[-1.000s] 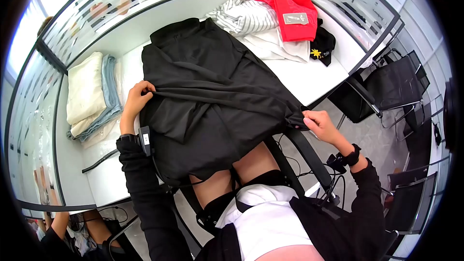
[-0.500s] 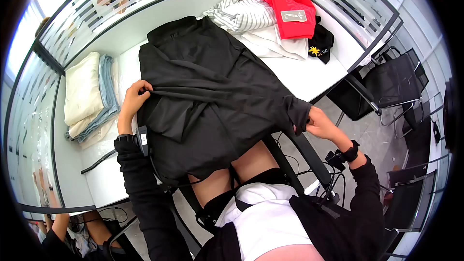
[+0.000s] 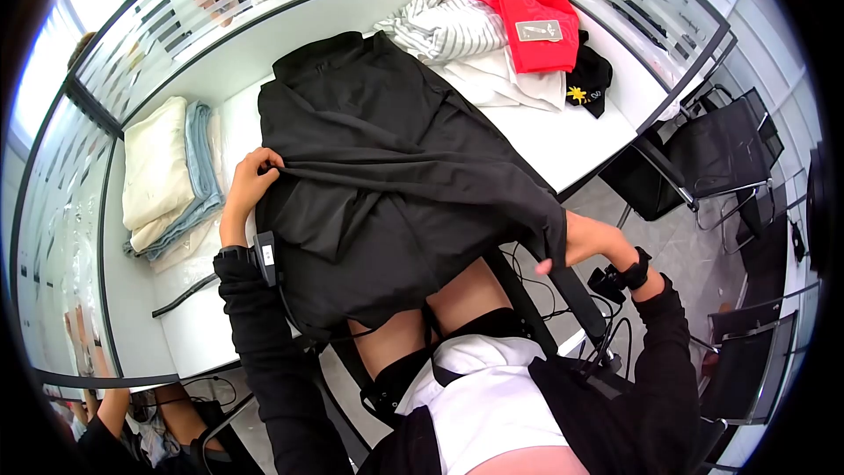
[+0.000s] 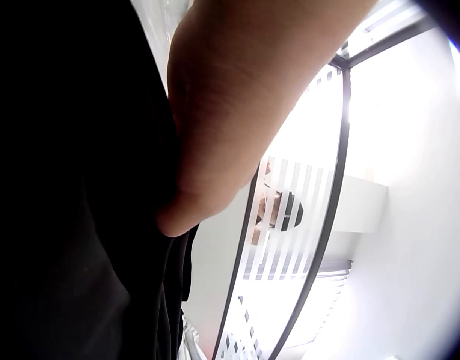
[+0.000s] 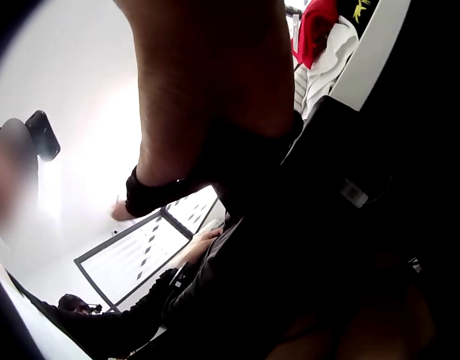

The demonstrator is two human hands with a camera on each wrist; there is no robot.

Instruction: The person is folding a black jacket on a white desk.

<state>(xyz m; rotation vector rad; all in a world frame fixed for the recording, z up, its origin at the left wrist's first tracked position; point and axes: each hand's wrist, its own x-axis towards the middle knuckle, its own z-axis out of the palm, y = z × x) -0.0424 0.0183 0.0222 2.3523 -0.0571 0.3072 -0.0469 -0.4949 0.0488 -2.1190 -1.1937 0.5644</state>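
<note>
One black fabric garment (image 3: pixel 387 176) lies spread across the white desk (image 3: pixel 571 145). The left hand (image 3: pixel 249 183) clenches its fingers on a fold at nine o'clock. The right hand (image 3: pixel 589 242) has slipped beneath the four o'clock corner, so I cannot tell its grip.

Garment (image 3: pixel 387 176) on table (image 3: pixel 576 148), stack (image 3: pixel 167 171) left

- My head view is bright and evenly lit, with heavy fisheye bending and black corners.
- Both wrist views are blown-out white, close-up blurred, darkly shadowed.
</note>
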